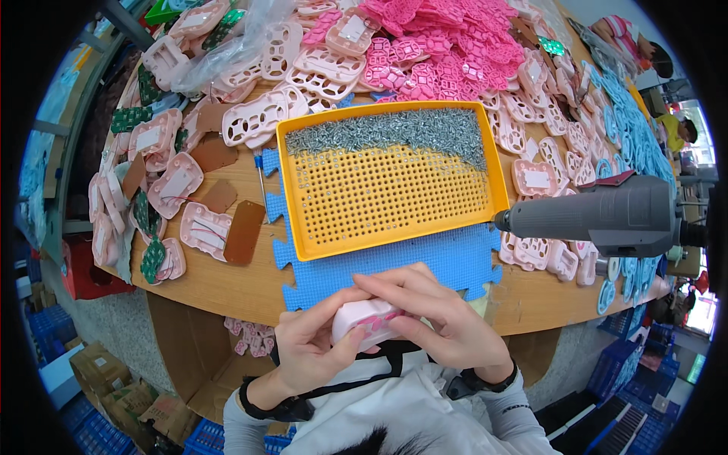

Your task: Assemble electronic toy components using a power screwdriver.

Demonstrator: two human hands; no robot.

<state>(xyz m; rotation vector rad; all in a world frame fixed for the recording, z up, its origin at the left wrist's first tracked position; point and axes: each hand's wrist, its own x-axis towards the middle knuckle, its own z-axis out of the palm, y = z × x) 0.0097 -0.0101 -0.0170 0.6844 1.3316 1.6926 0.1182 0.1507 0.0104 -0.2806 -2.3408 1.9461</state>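
Close to my body, at the front edge of the table, both hands hold a pale pink plastic casing (350,315) with bright pink buttons showing on its near side. My left hand (312,338) wraps the casing's left end, thumb pressed against the near face. From the right, my right hand (449,324) grips it too, thumb by the pink buttons and fingers over the top. Fingers cover much of the casing. Beyond the hands, a yellow perforated tray (291,199) of small screws (387,130) lies on a blue foam mat (364,274).
A grey electric screwdriver (591,216) lies right of the tray; a thin screwdriver (261,186) is left. Pale pink shells (176,184), green circuit boards (153,259) and brown pieces (244,231) crowd the left. Bright pink button pads (455,45) heap behind; light-blue parts (644,144) pile at right.
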